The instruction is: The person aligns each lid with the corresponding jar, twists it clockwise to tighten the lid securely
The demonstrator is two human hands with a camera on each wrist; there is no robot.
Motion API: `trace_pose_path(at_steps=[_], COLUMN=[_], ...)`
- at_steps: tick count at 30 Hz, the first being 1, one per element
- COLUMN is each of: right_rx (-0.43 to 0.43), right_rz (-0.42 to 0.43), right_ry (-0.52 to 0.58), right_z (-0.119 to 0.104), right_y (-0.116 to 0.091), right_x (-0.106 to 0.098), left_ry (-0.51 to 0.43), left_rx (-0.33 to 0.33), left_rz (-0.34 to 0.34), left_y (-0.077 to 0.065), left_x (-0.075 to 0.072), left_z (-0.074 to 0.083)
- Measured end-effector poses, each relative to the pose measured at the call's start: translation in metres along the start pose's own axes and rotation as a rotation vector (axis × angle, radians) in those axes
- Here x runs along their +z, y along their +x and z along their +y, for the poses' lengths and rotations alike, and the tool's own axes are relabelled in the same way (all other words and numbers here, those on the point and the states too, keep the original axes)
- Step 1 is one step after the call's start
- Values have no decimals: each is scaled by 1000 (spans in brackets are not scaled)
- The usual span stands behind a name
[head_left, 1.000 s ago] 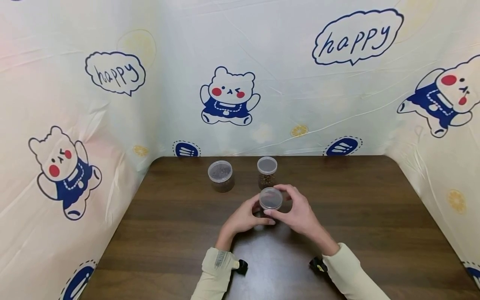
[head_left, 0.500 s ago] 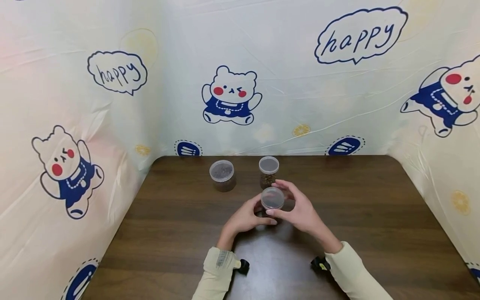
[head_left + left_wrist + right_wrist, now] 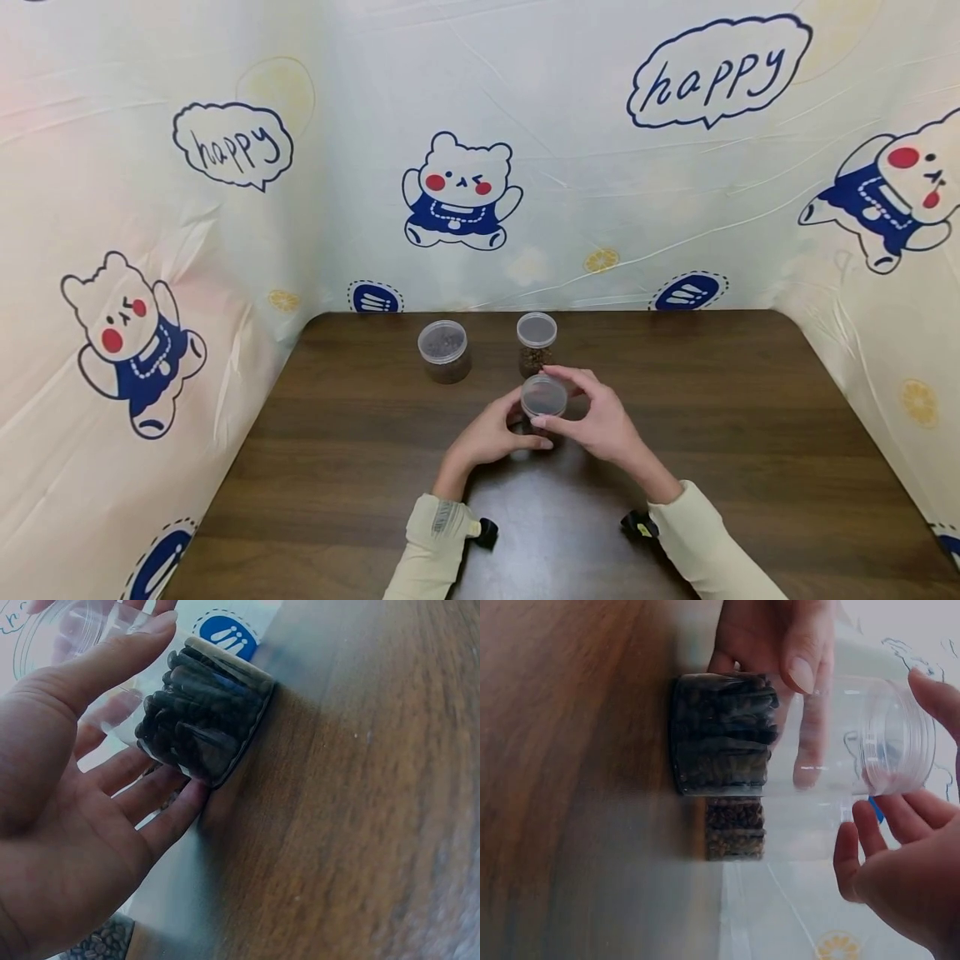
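A clear plastic jar stands upright on the table, its lower part filled with dark glossy beans. In the head view its translucent screw lid faces up between the two hands. My left hand holds the jar's body from the left, with thumb and fingers on opposite sides. At the top, my right hand grips the lid's rim between thumb and forefinger. Its other fingers are loosely bent beside the jar.
Just behind stands a narrow lidded jar of brown beans. A wider lidded jar with dark contents is to its left. The wooden table meets a printed cloth backdrop at its back edge.
My right hand's fingers have shifted slightly around the lid's rim. The held jar, my left hand and the other jars keep their places.
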State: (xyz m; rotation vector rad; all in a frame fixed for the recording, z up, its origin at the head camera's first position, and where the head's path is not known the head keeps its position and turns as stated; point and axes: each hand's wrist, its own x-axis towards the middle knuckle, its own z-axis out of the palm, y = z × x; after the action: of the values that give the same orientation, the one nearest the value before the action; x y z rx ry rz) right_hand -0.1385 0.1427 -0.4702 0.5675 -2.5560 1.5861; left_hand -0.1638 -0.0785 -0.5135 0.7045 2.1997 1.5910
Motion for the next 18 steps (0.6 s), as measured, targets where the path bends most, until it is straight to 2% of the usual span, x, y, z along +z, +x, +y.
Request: trace_pose_path(at_steps=[7, 11, 14, 18], right_rx=[-66, -101, -100, -42], right_rz=[141, 185, 159, 37], right_ry=[-122, -194, -200, -99], right_z=[-6, -8, -8, -7], right_y=[-4, -4, -3, -1], right_x=[11, 16, 15, 10], left_ry=[11, 32, 39, 28], left_rx=[8, -3, -10, -11], left_rz=[-5, 2, 1, 1], left_y=[-1, -1, -1, -2], left_x=[0, 0, 0, 0], left_z=[0, 0, 0, 0])
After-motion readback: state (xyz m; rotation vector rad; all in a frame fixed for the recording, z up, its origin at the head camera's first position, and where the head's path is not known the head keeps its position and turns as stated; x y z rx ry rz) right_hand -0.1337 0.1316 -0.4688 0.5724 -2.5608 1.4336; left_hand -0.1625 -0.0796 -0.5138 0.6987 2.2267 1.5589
